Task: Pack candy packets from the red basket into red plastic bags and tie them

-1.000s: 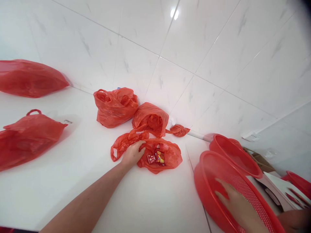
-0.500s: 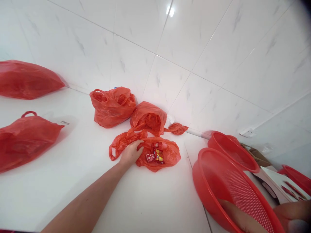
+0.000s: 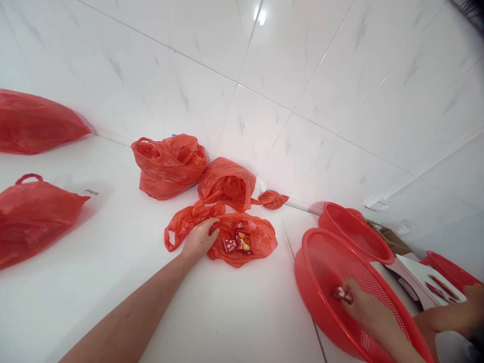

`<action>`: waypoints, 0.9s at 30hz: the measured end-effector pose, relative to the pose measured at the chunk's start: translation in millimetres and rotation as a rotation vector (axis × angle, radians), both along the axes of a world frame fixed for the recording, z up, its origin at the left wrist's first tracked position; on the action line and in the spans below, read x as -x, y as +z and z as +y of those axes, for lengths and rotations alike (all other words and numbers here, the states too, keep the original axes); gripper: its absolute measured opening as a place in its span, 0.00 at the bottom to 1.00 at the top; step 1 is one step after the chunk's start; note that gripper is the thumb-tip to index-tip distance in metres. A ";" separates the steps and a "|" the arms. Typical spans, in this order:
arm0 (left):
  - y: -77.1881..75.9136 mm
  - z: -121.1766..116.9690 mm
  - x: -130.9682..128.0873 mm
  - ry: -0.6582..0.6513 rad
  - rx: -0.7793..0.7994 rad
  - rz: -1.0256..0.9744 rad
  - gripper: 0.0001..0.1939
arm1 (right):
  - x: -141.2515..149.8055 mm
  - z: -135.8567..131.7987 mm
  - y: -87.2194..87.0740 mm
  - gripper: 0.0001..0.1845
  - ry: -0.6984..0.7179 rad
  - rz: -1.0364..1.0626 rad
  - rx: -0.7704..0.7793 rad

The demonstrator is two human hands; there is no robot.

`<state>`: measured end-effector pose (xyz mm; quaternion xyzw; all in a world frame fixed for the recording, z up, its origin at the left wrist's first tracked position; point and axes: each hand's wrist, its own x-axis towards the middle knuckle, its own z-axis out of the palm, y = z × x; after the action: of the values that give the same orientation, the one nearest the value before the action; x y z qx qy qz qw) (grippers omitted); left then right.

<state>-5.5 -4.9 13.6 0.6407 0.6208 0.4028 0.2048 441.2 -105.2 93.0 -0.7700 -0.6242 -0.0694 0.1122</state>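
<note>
My left hand (image 3: 198, 239) rests on a crumpled red plastic bag (image 3: 260, 242) on the white surface, its fingers curled over the bag's open edge. Small red and yellow packets (image 3: 238, 242) show inside that bag. My right hand (image 3: 365, 305) is inside a big red mesh basket (image 3: 313, 272) at the lower right and pinches a small red and white packet (image 3: 340, 293) between its fingertips.
Two fuller red bags (image 3: 168, 166) (image 3: 227, 184) stand behind, against the tiled wall. Two more red bags (image 3: 34, 217) (image 3: 34, 123) lie at the left. A second red basket (image 3: 353, 232) and a white scale (image 3: 423, 275) sit at the right. An arm (image 3: 457, 310) shows at the right edge.
My right hand has dipped toward the near rim of the basket and come back up inside it, now pinching a small packet. My left hand has stayed on the bag.
</note>
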 end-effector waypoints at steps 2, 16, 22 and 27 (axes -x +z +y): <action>0.6 -0.1 -0.4 0.001 -0.005 0.002 0.18 | 19.7 2.0 15.2 0.14 -0.005 0.015 -0.020; -6.4 1.0 0.4 0.006 -0.048 0.001 0.18 | 243.5 48.9 -10.0 0.16 0.513 0.532 -0.187; -7.0 2.9 -0.6 -0.003 -0.054 -0.008 0.18 | 243.3 87.7 -40.1 0.16 0.558 0.508 -0.151; -3.4 1.3 -2.3 -0.028 -0.054 -0.015 0.19 | 217.7 104.2 -70.6 0.14 0.466 0.397 -0.254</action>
<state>-3.2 -3.5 10.3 0.6516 0.5990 0.4213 0.1978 223.5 -1.0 22.4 -0.5849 -0.7359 0.0322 0.3397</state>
